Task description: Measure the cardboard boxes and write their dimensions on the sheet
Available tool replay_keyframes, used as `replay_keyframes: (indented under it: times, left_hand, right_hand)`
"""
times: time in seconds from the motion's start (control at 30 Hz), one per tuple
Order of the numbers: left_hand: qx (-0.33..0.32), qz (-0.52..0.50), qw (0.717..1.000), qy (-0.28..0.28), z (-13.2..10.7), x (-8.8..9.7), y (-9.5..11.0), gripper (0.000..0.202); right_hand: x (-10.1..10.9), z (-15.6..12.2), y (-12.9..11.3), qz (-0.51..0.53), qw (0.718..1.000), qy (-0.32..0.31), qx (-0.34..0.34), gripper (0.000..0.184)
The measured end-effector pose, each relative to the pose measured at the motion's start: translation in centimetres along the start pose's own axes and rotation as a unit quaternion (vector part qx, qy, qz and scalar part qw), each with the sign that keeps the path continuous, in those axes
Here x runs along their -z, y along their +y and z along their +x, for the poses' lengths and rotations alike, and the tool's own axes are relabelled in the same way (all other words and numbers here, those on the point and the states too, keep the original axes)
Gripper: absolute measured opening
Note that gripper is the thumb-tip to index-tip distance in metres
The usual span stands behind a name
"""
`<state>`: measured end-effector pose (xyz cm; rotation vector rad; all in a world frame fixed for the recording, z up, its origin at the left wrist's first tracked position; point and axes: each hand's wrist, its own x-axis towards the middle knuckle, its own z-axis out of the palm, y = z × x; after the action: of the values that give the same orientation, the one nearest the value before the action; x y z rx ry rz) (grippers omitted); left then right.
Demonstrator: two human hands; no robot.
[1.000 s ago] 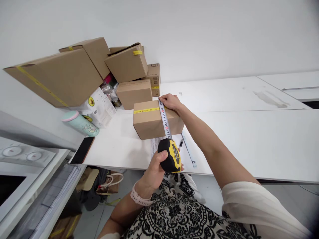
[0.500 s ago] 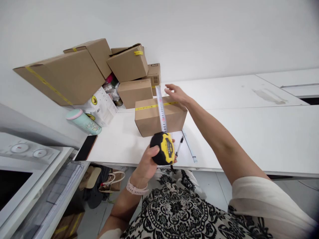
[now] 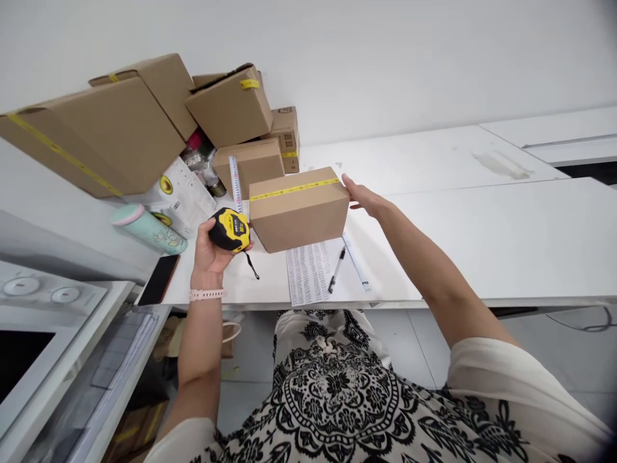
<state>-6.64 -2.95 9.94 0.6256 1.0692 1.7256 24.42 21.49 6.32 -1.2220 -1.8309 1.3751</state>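
Note:
A small brown cardboard box [image 3: 299,209] with a yellow tape strip lies on the white table [image 3: 482,238]. My right hand [image 3: 362,196] rests flat against the box's right end, fingers stretched out. My left hand [image 3: 212,251] grips a yellow and black tape measure [image 3: 230,229] just left of the box. Its white blade [image 3: 235,183] sticks up and away from the case. A printed sheet [image 3: 311,271] with a pen [image 3: 336,270] on it lies in front of the box.
A pile of cardboard boxes [image 3: 120,128] leans against the wall at the back left, with a white package [image 3: 186,196] under it. A mint bottle [image 3: 147,228] and a dark phone [image 3: 159,280] lie at the table's left edge. A bag [image 3: 231,337] sits on the floor below.
The tape came off the box top. My left hand carried the tape measure to the box's left side. My right hand let go of the blade and moved to the box's right end.

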Motion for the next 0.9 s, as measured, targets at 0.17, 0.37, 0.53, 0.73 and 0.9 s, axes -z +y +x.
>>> replay_keyframes:
  times: [0.17,0.37,0.53,0.73,0.9]
  left_hand:
    - [-0.007,0.020,1.000,-0.014,1.1,0.6,0.3,0.049]
    - [-0.043,0.076,0.995,-0.047,-0.2,1.5,-0.1,0.063]
    - [0.004,0.110,0.994,-0.029,-0.4,3.1,-3.0,0.064]
    - [0.038,0.136,0.989,-0.044,-1.2,4.1,-5.3,0.062]
    - [-0.045,0.246,0.967,-0.059,-0.9,3.4,-1.9,0.088]
  right_hand:
    - [-0.6,-1.8,-1.7,0.049,0.997,-0.040,0.033,0.060]
    - [-2.0,-3.7,0.2,0.102,0.973,-0.007,0.207,0.074]
    - [-4.6,-3.8,5.4,0.121,0.967,0.016,0.223,0.087]
    - [-6.2,-4.4,9.4,0.063,0.972,0.091,0.205,0.086]
    - [-6.7,-8.0,10.6,-0.080,0.974,0.189,0.099,0.050]
